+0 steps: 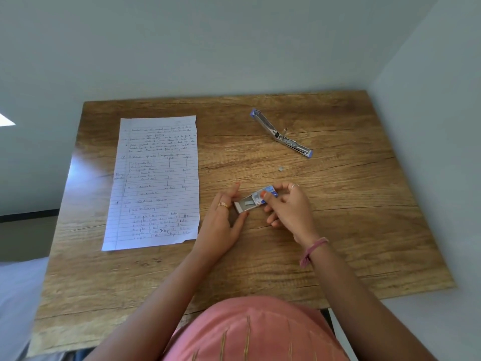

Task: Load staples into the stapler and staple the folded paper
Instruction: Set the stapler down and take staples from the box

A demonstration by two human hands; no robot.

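Note:
A small staple box [256, 199] lies at the middle of the wooden table [338, 217], its white inner tray slid out to the left with a strip of staples inside. My left hand [224, 220] pinches the tray's end. My right hand [287, 205] grips the blue sleeve, thumb on top. The stapler [279, 132], silver with blue ends, lies swung wide open at the far right, away from both hands. A lined sheet of handwritten paper [156, 181] lies flat on the left side.
A tiny loose bit of staples [280, 168] rests on the wood between the stapler and the box. White walls close off the table's far and right sides. Bare wood lies in front of my hands.

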